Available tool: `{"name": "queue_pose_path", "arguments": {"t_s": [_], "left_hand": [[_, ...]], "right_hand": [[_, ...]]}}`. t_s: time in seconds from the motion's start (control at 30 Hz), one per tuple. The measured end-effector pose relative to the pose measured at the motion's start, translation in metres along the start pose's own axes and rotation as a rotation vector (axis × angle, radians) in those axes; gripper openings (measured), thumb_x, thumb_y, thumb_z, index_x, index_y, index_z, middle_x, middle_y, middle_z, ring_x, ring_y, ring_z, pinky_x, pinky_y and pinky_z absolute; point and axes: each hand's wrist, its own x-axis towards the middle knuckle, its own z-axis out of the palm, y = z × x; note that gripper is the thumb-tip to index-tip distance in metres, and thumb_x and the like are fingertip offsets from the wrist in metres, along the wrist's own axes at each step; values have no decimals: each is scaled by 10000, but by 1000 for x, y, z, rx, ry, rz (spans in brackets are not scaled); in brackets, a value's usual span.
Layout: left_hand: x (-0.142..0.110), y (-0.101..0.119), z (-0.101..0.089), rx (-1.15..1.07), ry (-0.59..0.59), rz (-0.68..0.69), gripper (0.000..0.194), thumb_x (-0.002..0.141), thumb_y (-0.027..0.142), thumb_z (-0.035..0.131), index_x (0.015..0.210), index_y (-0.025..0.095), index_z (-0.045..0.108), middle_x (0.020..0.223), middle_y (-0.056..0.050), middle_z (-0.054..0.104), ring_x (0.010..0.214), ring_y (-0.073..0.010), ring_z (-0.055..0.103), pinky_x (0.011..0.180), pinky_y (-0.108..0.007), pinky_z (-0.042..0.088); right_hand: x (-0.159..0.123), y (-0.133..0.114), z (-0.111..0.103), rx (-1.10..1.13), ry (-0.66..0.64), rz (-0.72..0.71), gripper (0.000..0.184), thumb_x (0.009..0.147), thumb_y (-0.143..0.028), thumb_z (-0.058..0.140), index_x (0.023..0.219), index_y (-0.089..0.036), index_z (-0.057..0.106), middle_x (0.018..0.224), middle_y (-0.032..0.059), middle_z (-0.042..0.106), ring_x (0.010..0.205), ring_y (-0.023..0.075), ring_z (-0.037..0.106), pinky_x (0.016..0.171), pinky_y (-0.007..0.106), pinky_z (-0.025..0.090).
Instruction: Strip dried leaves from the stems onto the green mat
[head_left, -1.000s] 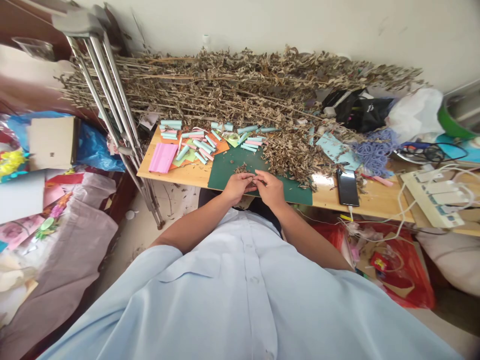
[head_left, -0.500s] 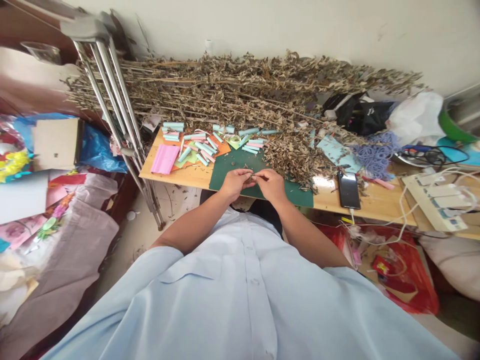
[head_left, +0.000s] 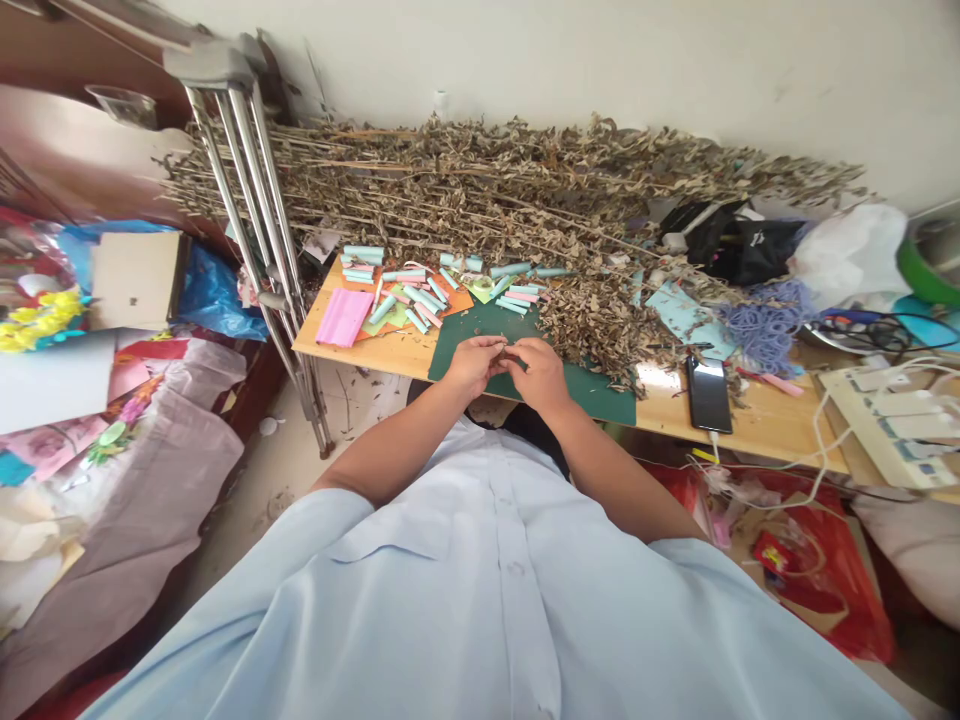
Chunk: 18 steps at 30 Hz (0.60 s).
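Note:
My left hand (head_left: pixel 477 366) and my right hand (head_left: pixel 537 372) meet over the front edge of a dark green mat (head_left: pixel 598 394). Their fingers are bent and pinched together at the tips. Between them shows a small brownish scrap that looks like dried leaf, mostly hidden by the fingers. Just beyond the right hand lies a heap of loose dried leaves (head_left: pixel 600 330). Small blue and pink paper rolls (head_left: pixel 426 298) lie on the table beyond the left hand, beside a folded pink paper (head_left: pixel 345 317).
Long bundles of dried leafy stems (head_left: pixel 480 180) line the wall. Metal crutches (head_left: pixel 251 200) lean at the table's left end. To the right are a phone (head_left: pixel 709 393) on a white cable, purple cord (head_left: pixel 765 325) and a power strip (head_left: pixel 889 425). A red bag (head_left: pixel 847 590) sits below.
The view has shifted slightly, so the scene sits a little further right and lower. My hands stay together, with the right fingers curled in closer to the left ones.

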Motion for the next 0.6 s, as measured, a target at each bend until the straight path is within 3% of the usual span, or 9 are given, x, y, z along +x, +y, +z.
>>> {"name": "queue_pose_path", "arguments": {"t_s": [0.3, 0.43, 0.6], "left_hand": [[-5, -4, 3, 69, -77, 29, 128, 882, 176, 697, 979, 94, 682, 740, -49, 687, 687, -129, 695, 859, -380, 593], [-5, -5, -1, 126, -177, 95, 149, 829, 172, 759, 938, 87, 703, 817, -60, 714, 761, -136, 704, 900, -371, 581], [-2, -5, -14, 154, -159, 94, 187, 823, 194, 772, 961, 82, 713, 823, -74, 728, 701, -132, 700, 810, -331, 598]], "right_hand": [[7, 3, 1, 12, 40, 81, 178, 919, -273, 588, 917, -252, 765, 930, 57, 742, 905, 238, 669, 881, 396, 532], [11, 0, 4, -21, 56, 122, 178, 884, -221, 591, 871, -241, 767, 890, 59, 746, 869, 238, 674, 852, 383, 532], [14, -1, 1, 102, -62, 75, 201, 896, -224, 577, 925, -250, 774, 937, 45, 749, 901, 218, 684, 858, 368, 545]]}}
